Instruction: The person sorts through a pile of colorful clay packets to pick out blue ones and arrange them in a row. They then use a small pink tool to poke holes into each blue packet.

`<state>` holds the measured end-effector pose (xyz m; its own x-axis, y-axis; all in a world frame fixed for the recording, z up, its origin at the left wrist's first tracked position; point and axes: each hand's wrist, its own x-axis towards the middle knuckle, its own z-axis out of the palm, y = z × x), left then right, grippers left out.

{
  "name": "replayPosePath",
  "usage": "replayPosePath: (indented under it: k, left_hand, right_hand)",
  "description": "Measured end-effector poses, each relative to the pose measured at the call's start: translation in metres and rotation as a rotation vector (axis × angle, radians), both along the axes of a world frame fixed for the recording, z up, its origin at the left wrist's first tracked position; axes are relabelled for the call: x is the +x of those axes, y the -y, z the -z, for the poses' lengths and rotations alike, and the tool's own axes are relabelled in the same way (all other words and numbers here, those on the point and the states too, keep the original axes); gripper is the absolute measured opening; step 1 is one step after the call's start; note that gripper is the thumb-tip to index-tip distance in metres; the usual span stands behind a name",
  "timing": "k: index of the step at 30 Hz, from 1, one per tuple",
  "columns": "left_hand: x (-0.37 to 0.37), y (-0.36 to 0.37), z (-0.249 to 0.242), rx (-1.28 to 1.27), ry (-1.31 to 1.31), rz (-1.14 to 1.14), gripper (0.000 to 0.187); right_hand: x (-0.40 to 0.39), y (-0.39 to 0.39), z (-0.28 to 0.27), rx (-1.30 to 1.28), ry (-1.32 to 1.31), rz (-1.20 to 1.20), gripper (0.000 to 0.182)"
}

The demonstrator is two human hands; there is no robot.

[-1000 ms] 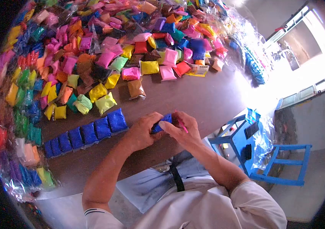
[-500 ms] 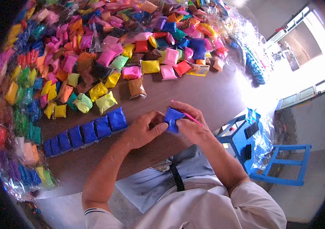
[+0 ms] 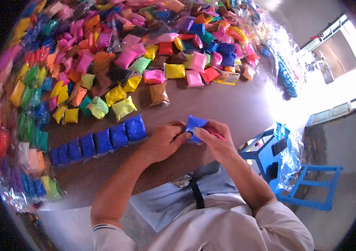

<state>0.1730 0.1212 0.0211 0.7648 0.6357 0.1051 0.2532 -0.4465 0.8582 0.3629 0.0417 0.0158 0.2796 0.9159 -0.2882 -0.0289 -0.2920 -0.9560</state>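
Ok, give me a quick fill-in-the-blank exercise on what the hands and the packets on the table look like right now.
1. Both hands hold one small packet whose colour is ____.
2. The row of blue packets lies on the table beside the person's ____ hand.
3. The thin stick in the right hand is ____ in colour.
4. The stool beside the table is painted ____.

Missing words: blue; left; pink; blue

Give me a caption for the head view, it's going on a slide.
Both hands, left hand and right hand, pinch a blue packet beside a row of blue packets.
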Motion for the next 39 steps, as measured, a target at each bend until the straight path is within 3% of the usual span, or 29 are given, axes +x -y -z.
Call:
replayPosePath:
  k: [2,6,9,12,14,16,18,21,25,31,34,39]
  left_hand:
    - [0.001,0.001,0.009,0.013,0.052,-0.014,0.028]
    - [0.002,0.003,0.015,-0.029,0.083,0.011,0.027]
    - [0.011,0.005,0.054,0.018,0.185,0.032,0.026]
    - [0.020,0.017,0.057,-0.046,0.278,0.033,0.024]
    - [0.019,0.021,0.044,0.078,0.195,0.028,0.023]
    - [0.015,0.024,0.028,0.404,-0.020,0.008,0.022]
    - [0.014,0.024,0.029,0.413,-0.116,0.083,0.023]
    - [0.012,0.028,0.033,0.467,-0.071,0.059,0.022]
    - [0.012,0.027,0.029,0.504,0.098,0.002,0.024]
    - [0.011,0.025,0.030,0.431,0.031,0.071,0.033]
    - [0.015,0.027,0.034,0.351,0.111,0.049,0.023]
    - [0.017,0.028,0.031,0.256,-0.049,0.074,0.024]
  right_hand:
    - [-0.001,-0.008,-0.010,0.073,0.131,-0.139,0.016]
    - [0.019,-0.035,-0.004,0.213,0.285,0.053,0.021]
    - [0.008,-0.052,-0.048,0.236,0.311,-0.036,0.023]
    - [-0.002,-0.071,-0.036,0.128,0.648,-0.355,0.031]
    - [-0.020,-0.081,-0.034,0.226,0.733,-0.539,0.036]
    - [-0.034,-0.088,-0.032,0.242,0.777,-0.658,0.039]
    - [-0.043,-0.096,-0.027,0.180,0.784,-0.714,0.041]
    - [-0.054,-0.091,-0.015,0.427,0.838,-0.664,0.036]
    - [-0.061,-0.090,-0.024,0.271,0.901,-0.607,0.033]
    - [-0.057,-0.091,-0.016,0.300,0.862,-0.534,0.031]
    - [-0.056,-0.090,-0.016,0.299,0.875,-0.530,0.031]
    - [-0.057,-0.088,-0.011,0.322,0.845,-0.532,0.031]
